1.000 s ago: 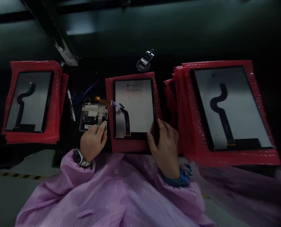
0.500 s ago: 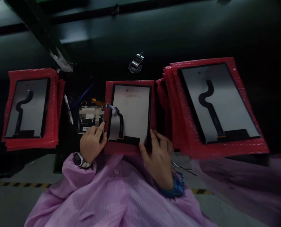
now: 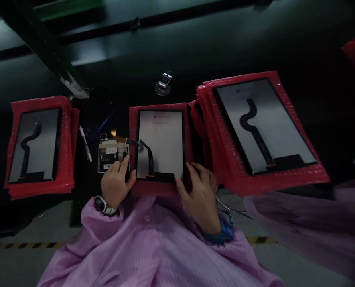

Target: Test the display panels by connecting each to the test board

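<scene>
While the right hand (image 3: 199, 196), loosely spread, touches the lower-right corner of the screen (image 3: 168, 147), the left hand (image 3: 115, 185), half-curled, fingers the right edge of the board (image 3: 110, 151); neither grips. Screen lies on red wrap (image 3: 159, 188), at the front edge of the desk (image 3: 86, 181). Probably steadying; next move calls for minding the ribbon (image 3: 150, 159).

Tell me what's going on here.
A person in a pink coat is using both hands. The left hand has its fingers at the lower right of a circuit board; the right hand is at the lower right corner of the middle screen, which lies on a red wrap. That screen's ribbon cable reaches over the board; I can't tell if it's plugged in. Other screens lie on red stacks at either side.
</scene>
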Motion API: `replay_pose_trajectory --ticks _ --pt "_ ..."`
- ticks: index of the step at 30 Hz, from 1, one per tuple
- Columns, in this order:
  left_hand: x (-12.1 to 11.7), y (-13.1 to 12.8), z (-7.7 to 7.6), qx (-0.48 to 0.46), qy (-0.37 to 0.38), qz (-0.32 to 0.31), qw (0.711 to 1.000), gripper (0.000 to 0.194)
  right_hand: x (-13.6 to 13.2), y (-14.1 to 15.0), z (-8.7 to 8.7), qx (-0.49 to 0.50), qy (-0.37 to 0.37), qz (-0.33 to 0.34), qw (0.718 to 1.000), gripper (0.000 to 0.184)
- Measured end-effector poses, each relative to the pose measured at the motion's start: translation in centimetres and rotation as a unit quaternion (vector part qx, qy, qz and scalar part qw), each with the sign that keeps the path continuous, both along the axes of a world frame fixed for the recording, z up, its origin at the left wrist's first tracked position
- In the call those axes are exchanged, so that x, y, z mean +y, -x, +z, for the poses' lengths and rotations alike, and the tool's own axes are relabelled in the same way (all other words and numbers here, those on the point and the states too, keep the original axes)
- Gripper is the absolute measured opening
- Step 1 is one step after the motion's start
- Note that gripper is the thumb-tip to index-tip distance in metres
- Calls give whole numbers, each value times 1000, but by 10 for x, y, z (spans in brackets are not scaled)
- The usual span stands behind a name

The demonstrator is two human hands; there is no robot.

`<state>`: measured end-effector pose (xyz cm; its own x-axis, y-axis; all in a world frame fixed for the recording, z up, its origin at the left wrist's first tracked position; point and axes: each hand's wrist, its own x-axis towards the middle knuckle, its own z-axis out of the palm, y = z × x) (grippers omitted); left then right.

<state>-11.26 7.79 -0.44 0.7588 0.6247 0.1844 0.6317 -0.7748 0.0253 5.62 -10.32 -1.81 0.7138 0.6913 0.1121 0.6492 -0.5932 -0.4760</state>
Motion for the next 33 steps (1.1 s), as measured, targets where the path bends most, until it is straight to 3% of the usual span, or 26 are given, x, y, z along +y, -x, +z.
replay_pose_trajectory --ticks 11,15,18,21,24,27,29,31,33 --pt "1 5 1 -48 -5 -24 999 48 5 0 -5 25 -32 -13 999 52" --pt "-13 1 7 -125 41 -102 986 46 13 1 -9 16 -38 -35 999 49" --pt "-27 -6 8 -128 51 -106 985 48 18 1 -9 34 -52 -48 997 48" --pt "-32 -8 10 -123 85 -76 986 45 19 -1 3 71 -92 -37 993 44" --pt "-25 -3 20 -118 173 -59 976 49 21 5 32 71 -146 -12 987 41" --pt "-10 0 37 -133 276 -44 951 45 34 20 69 44 -185 49 981 43" --pt "1 -4 50 -236 286 2 929 33 51 34 89 38 -205 102 973 47" --pt "11 -15 63 -405 287 38 867 29 68 46 100 37 -219 146 964 51" --pt "21 -28 74 -531 353 30 770 30 81 56 102 35 -224 183 957 57"
